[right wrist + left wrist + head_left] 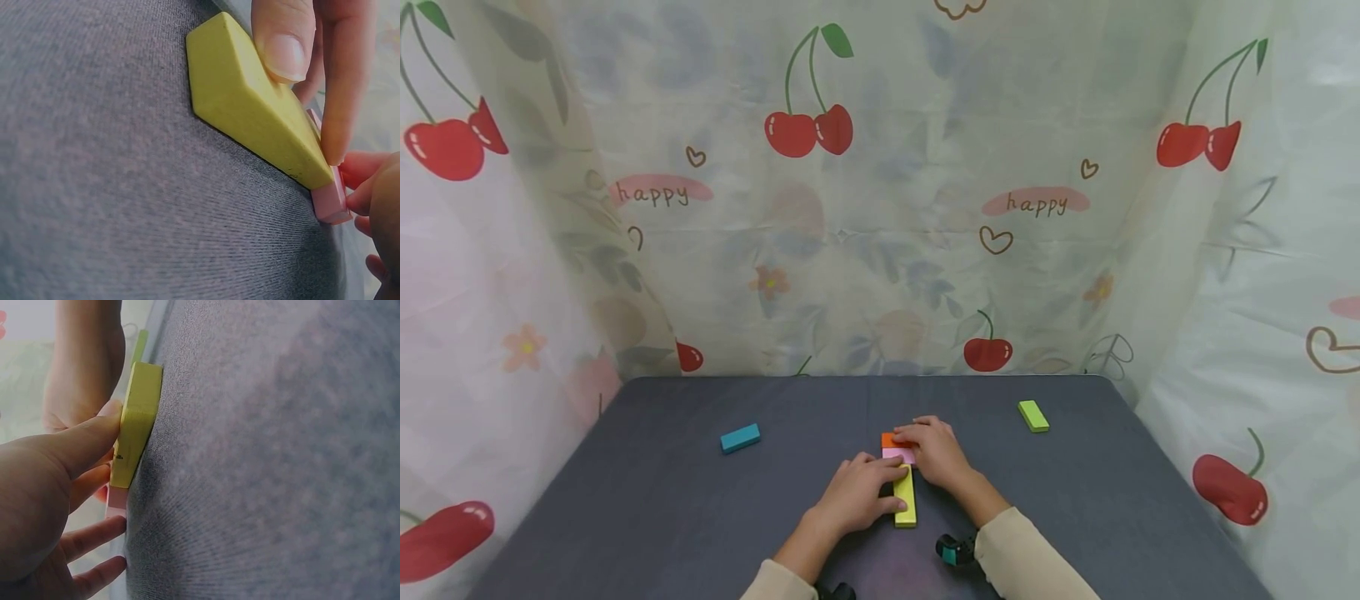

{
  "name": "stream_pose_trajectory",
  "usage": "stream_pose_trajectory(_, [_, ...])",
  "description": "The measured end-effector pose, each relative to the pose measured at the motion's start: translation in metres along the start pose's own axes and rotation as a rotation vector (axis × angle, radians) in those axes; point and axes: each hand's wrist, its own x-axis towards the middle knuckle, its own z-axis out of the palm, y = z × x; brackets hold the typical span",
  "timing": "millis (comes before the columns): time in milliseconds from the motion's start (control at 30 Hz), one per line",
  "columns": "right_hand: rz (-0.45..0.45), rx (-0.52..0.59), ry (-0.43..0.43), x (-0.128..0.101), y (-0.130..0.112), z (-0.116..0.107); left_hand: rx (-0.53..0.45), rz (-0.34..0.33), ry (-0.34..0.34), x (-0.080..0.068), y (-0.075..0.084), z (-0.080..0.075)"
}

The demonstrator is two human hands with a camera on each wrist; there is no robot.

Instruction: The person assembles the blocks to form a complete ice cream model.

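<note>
Left hand [855, 496] has thumb and fingers pinched on the yellow block [905, 497], flat on the grey table [662, 500], butting the pink block [898, 455]. Right hand [936, 450] lies with straight fingers on the pink and orange block [889, 439].

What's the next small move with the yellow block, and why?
Probably nudge the yellow block flush against the pink block: the left hand already pinches it, its end meets the pink one, and the right hand steadies the pink and orange blocks.
</note>
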Motion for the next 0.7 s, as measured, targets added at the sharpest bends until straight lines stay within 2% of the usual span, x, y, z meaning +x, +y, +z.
stream_pose_trajectory(400, [-0.023, -0.026, 0.043, -0.001, 0.002, 0.001, 0.021, 0.005, -0.002, 0.004, -0.001, 0.000])
stream_pose_trajectory(567, [-0.024, -0.042, 0.068, -0.001, 0.003, -0.007, -0.006, -0.001, -0.013, 0.005, -0.001, -0.001])
stream_pose_trajectory(700, [0.004, -0.012, 0.082, -0.002, 0.005, -0.019, -0.027, -0.015, 0.005, 0.006, -0.002, -0.001])
